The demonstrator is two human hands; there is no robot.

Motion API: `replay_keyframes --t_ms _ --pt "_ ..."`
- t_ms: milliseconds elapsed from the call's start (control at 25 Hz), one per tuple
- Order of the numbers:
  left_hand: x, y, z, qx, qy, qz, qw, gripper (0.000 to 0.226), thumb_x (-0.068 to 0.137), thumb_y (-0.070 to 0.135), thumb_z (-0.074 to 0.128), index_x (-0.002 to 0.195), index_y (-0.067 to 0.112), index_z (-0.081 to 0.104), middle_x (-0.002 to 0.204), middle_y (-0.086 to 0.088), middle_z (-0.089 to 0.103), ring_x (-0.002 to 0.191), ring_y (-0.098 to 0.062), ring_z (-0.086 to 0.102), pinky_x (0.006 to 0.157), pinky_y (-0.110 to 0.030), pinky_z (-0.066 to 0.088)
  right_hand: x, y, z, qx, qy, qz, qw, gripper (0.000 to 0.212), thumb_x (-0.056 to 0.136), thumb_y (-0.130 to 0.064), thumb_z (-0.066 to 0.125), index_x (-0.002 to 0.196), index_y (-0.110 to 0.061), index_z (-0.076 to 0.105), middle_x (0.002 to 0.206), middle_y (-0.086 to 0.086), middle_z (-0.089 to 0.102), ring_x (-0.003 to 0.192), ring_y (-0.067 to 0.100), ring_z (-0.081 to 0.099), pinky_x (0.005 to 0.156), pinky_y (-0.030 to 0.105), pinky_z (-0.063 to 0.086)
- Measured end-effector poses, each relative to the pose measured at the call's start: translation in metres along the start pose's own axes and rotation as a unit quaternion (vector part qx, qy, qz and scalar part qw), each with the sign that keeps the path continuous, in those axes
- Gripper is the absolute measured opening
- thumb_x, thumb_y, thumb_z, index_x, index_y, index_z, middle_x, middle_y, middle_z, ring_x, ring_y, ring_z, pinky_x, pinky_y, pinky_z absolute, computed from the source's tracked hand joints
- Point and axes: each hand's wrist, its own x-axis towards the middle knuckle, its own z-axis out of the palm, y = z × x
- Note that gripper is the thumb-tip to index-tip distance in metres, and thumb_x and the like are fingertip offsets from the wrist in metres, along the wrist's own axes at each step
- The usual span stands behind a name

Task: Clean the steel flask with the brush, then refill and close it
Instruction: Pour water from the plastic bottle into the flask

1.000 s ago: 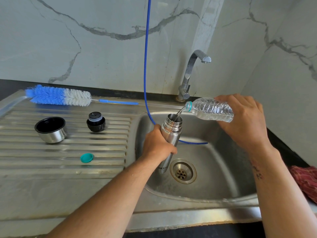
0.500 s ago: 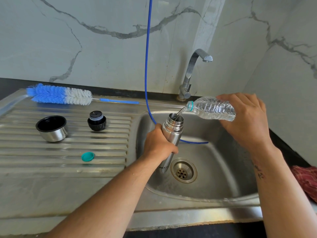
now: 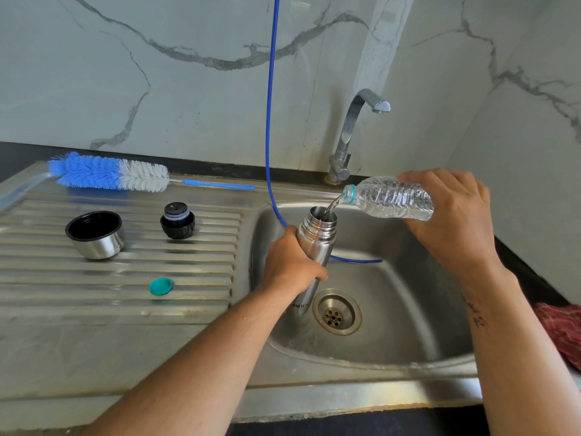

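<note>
Steel flask (image 3: 316, 243) gripped by your left hand (image 3: 290, 265) over sink (image 3: 393, 309); spills drain | right hand (image 3: 452, 215) grasps tipped bottle (image 3: 393, 198); refilling

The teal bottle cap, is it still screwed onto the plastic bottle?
No, the teal cap lies on the drainboard, apart from the plastic bottle, whose mouth is open and pouring.

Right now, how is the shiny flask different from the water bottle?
The flask is steel and you can't see through it; the bottle is clear plastic. The flask stands nearly upright in the left hand; the bottle is tipped sideways in the right hand, pouring. Both are uncapped.
</note>
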Motion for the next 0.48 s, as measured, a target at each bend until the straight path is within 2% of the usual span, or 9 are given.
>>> replay_keyframes --t_ms 480 --pt "0.0013 -0.001 0.0004 0.004 0.009 0.004 1.0 0.07 0.053 0.015 0.097 0.109 0.022 0.056 0.103 0.004 0.067 0.09 -0.017 0.064 0.075 -0.031 0.052 0.0001 0.0006 0.0009 -0.008 0.011 0.001 1.0 0.056 0.077 -0.005 0.078 0.128 -0.024 0.067 0.119 -0.001 0.07 0.114 0.032 0.052 0.103 0.051 0.035"
